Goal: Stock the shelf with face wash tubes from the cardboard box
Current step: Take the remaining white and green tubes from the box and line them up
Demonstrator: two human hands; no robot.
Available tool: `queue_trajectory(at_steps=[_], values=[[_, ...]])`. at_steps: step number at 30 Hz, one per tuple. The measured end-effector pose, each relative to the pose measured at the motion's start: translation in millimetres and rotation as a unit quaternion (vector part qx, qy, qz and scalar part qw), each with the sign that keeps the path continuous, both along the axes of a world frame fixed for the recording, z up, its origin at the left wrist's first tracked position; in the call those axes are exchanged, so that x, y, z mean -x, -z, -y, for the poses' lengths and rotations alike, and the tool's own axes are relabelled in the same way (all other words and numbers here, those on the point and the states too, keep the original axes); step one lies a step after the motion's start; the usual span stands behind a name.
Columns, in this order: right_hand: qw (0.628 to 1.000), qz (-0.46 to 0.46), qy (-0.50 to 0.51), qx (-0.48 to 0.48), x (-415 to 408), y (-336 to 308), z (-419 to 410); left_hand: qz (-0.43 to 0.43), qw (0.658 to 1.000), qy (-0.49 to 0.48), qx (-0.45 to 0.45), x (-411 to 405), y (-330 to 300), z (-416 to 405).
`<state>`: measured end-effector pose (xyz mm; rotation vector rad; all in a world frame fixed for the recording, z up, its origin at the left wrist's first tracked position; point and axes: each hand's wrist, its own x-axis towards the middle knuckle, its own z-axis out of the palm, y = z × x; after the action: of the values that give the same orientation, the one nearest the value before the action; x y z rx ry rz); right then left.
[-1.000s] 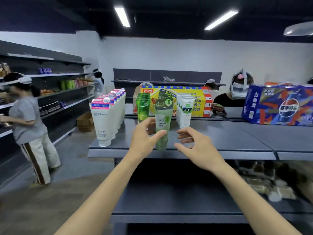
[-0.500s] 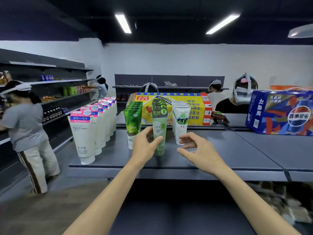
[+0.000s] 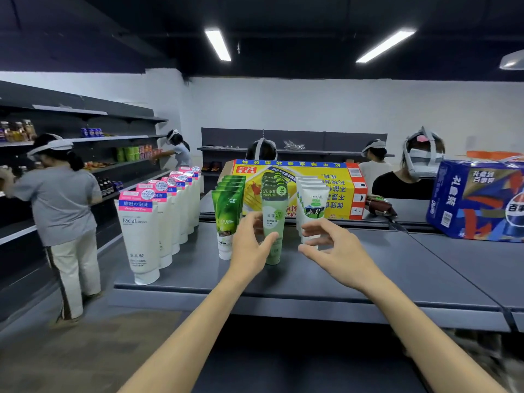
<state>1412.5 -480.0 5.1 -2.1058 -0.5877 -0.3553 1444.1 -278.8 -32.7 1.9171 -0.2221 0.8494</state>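
We note the seaweed face wash tube (image 3: 273, 222) standing upright, cap down, on the grey shelf (image 3: 312, 279), at the front of its own row. It sits between the green tube row (image 3: 226, 219) on its left and the white tube row (image 3: 312, 205) on its right, near both; we cannot tell whether it touches either.

The left hand (image 3: 251, 251) grips the seaweed tube: the thumb lies across its lower front, and the fingers curl round its left side and back. The right hand (image 3: 333, 251) hovers just beside the tube on its right, apart from it, fingers spread and loosely curled, holding nothing. Its fingertips lie in front of the foremost white tube.

Further left on the same shelf we record a row of larger white facial cleanser tubes (image 3: 140, 236) with pink and blue tops, running back in 1 line.

Behind the rows lies a yellow printed carton (image 3: 326, 188), and at far right a blue drinks carton (image 3: 479, 199) rests on the adjoining shelf section.

A person in a grey shirt (image 3: 59, 205) stands at the wall shelving (image 3: 119, 140) on the left. Other persons wearing head rigs stand beyond the shelf.
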Motion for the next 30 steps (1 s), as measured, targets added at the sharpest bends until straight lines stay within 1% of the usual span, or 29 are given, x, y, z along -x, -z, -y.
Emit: queue_trajectory(at_steps=[11,20,25,27,30], values=[[1.0,-0.002,-0.002,0.006,-1.2,-1.5,4.9,0.015,1.0,0.004,0.01,-13.7,3.4,-1.0],[1.0,-0.001,0.0,0.008,5.1,-1.7,10.8,0.004,1.0,0.005,0.025,-14.3,4.4,0.4],[1.0,0.0,-0.004,0.019,12.7,0.2,10.3,0.009,0.999,-0.041,0.024,-4.0,0.5,3.5],[1.0,0.003,-0.005,0.02,15.6,-0.2,10.2,0.017,0.998,-0.062,0.009,5.1,-6.3,4.1],[1.0,0.001,-0.007,0.014,20.1,-3.3,8.7,0.019,0.998,-0.064,-0.006,19.8,-16.5,2.1]])
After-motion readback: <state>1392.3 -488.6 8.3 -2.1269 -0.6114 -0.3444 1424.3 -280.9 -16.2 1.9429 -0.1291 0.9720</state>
